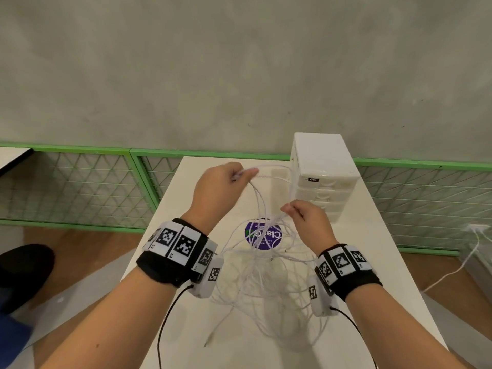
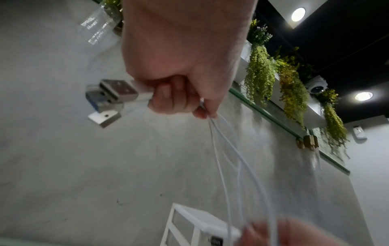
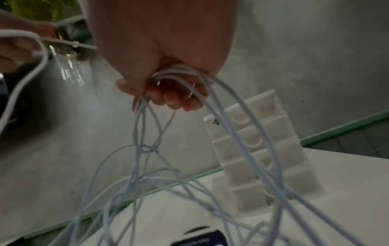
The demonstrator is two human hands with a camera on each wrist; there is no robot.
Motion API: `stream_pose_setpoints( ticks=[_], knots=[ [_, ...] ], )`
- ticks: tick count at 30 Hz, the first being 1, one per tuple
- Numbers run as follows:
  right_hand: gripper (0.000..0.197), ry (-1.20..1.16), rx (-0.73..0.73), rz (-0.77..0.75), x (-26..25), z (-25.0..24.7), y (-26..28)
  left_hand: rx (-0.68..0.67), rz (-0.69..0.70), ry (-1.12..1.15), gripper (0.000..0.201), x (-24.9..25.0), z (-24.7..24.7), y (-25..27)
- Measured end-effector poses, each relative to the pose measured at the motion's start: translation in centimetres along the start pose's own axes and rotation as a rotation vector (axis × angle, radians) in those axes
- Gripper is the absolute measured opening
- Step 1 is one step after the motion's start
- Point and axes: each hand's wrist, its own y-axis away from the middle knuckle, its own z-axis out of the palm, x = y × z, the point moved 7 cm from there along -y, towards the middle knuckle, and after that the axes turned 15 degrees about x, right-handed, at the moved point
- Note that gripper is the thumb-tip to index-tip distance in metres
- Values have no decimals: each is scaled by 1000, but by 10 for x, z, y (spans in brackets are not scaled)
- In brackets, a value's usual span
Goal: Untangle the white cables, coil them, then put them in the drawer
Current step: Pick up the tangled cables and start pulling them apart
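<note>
A tangle of thin white cables (image 1: 262, 283) lies on the white table (image 1: 372, 262) and rises to both hands. My left hand (image 1: 226, 187) is raised above the table and grips the cable ends; their metal USB plugs (image 2: 113, 96) stick out of its fist, and strands (image 2: 229, 158) hang down from it. My right hand (image 1: 306, 217), lower and to the right, holds a bunch of looped cables (image 3: 181, 73) in curled fingers. The small white drawer unit (image 1: 322, 177) stands at the table's far right, its drawers (image 3: 258, 149) closed.
A round purple sticker (image 1: 263, 237) lies on the table under the cables. A green mesh fence (image 1: 80, 182) runs behind the table before a grey wall. Another white cable (image 1: 458, 267) runs along the floor at right. A dark shoe (image 1: 24, 270) shows at left.
</note>
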Motion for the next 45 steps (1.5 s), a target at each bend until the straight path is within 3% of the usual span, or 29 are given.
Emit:
stream_pose_setpoints(
  ticks=[3,7,15,17,19,22,24,25,27,28,30,32,35,37,39,42,45],
  knots=[
    [19,-120,-33,111,21,-2,4,143,-31,-9,48,-5,-20,-15],
    [20,-166,14,219,38,-10,-2,179,-7,-16,51,-1,-23,-11],
    [25,298,88,201,51,-17,-7,218,21,10,47,10,-28,-10],
    [21,245,147,125,36,-16,-8,164,39,12,46,16,-21,-7],
    [31,-107,181,33,5,-15,-4,66,52,-19,42,23,-9,-2],
    [49,-538,27,-39,-52,-5,10,2,88,-39,42,34,4,3],
    [51,-502,-114,-40,-69,12,18,-3,100,-15,40,41,9,5],
    [41,-455,-165,-18,-71,20,20,-8,99,-4,40,44,10,4],
    [12,-458,-185,75,-65,23,22,-40,111,-32,43,42,8,2],
    [17,-466,-148,119,-56,19,19,-86,112,-70,45,36,8,1],
    [25,-498,-17,183,-39,1,9,-266,80,-139,46,19,13,7],
    [20,-553,95,168,-35,-16,-4,-520,27,-154,45,1,26,28],
    [10,-624,131,107,-47,-25,-17,-746,-27,-83,40,-7,45,66],
    [7,-604,115,82,-48,-22,-20,-783,-93,39,44,-7,52,77],
    [19,-548,88,78,-43,-17,-18,-824,-178,253,48,3,53,80],
    [37,-436,-36,49,-36,-1,-9,-858,-282,568,49,27,46,73],
    [33,-279,-191,39,-30,26,4,-821,-355,818,50,49,40,60]
  ],
)
